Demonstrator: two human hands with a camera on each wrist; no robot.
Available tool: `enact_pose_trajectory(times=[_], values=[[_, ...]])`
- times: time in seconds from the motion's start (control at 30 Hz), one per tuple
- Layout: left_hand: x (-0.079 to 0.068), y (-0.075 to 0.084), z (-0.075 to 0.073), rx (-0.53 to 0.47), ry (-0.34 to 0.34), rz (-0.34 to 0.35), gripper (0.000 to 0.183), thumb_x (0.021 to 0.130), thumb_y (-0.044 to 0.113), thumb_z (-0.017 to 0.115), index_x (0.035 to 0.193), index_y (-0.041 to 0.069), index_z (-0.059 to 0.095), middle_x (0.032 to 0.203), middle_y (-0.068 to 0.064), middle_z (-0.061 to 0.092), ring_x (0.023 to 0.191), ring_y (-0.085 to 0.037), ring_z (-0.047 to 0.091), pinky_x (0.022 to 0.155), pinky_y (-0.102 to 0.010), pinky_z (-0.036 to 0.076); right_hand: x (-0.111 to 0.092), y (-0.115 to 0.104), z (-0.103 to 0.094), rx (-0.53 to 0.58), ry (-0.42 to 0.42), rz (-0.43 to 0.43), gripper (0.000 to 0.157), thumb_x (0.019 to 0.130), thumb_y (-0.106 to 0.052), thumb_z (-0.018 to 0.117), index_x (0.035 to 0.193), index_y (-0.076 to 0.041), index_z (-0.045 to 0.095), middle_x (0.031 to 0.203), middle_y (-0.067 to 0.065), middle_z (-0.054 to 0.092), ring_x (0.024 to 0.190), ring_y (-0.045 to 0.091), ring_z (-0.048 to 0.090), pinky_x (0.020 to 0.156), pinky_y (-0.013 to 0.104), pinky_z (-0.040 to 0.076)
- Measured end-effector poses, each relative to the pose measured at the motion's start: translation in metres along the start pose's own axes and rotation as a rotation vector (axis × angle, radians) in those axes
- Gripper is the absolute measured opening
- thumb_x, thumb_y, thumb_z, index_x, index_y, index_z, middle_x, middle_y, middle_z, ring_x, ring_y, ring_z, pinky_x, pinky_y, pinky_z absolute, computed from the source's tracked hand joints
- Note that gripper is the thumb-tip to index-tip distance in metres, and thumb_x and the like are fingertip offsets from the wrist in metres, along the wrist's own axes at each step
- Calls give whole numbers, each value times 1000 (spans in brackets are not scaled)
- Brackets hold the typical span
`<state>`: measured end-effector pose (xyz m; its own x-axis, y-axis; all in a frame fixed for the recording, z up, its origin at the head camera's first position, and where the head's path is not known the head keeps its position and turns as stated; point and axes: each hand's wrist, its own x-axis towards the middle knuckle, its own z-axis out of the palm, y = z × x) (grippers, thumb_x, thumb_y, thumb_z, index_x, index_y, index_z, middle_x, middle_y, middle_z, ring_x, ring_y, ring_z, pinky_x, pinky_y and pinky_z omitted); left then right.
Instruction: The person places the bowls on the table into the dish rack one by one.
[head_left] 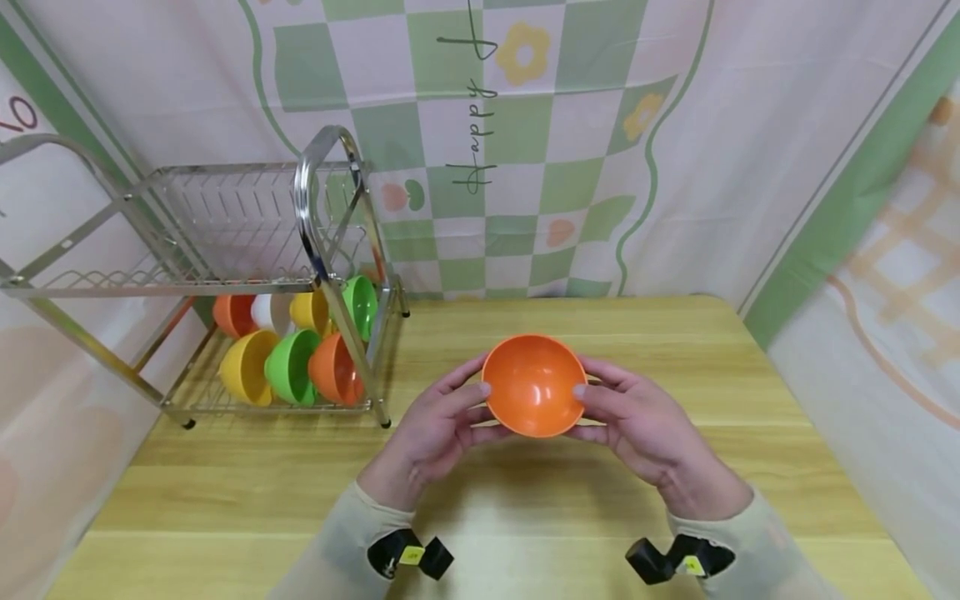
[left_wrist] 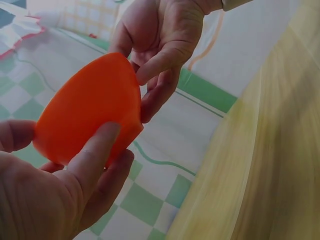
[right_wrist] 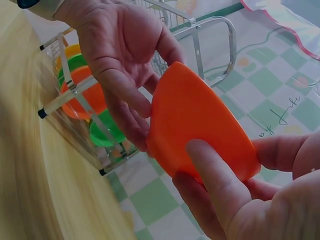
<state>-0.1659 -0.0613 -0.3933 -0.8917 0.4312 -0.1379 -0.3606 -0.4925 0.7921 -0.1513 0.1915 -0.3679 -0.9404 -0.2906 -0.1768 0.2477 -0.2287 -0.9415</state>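
An orange bowl is held up over the wooden table, its hollow facing the head camera. My left hand grips the bowl's left side, thumb at the rim and the other fingers against the outside. On the opposite side my right hand holds it in much the same way. In the left wrist view the smooth outer wall of the bowl shows between both hands. The right wrist view shows the bowl tilted, with fingers touching its wall and base.
A two-tier metal dish rack stands at the table's left. Several bowls, including a yellow bowl, a green bowl and an orange bowl, line its lower tier. Behind the wooden table hangs a checkered curtain.
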Motion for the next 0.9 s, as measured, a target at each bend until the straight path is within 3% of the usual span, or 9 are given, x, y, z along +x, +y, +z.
enact_pose_trajectory(times=[0.17,0.37,0.47,0.57,0.67,0.9], values=[[-7,3,-13,-6,-2,-7,54,98,8,59,150,10,44,142,-20,50,108,-35,64,89,-53,53,1,-1,4,-2,-67,2,49,103,-15,57,147,0,43,128,15,61,103,32,66,88,51,54],[-21,11,-34,-1,26,-24,54,100,7,56,152,8,41,144,-20,48,112,-36,62,89,-53,53,8,-9,8,-68,-71,-25,58,107,-27,49,154,0,30,145,27,42,122,41,54,95,52,50],[-28,16,-45,11,43,-10,54,100,7,53,153,7,40,142,-20,50,112,-35,61,90,-53,53,16,-13,13,-225,7,-71,59,105,-33,51,154,-6,33,148,23,42,128,39,50,99,49,47],[-34,22,-56,48,65,13,52,101,8,52,152,5,39,137,-19,55,110,-34,63,89,-51,54,25,-17,21,-484,103,-126,59,102,-42,56,154,-19,40,146,12,48,129,31,50,104,50,44],[-44,29,-68,87,68,22,50,102,10,50,151,4,40,131,-17,59,107,-31,64,88,-50,55,35,-20,31,-675,135,-181,60,98,-50,58,152,-29,42,146,3,49,128,26,51,105,53,42],[-74,45,-100,145,6,43,38,105,8,43,140,16,56,124,-12,65,100,-25,67,85,-43,57,57,-24,62,-782,38,-280,66,95,-47,66,153,-34,38,150,0,45,133,24,47,105,48,43]])
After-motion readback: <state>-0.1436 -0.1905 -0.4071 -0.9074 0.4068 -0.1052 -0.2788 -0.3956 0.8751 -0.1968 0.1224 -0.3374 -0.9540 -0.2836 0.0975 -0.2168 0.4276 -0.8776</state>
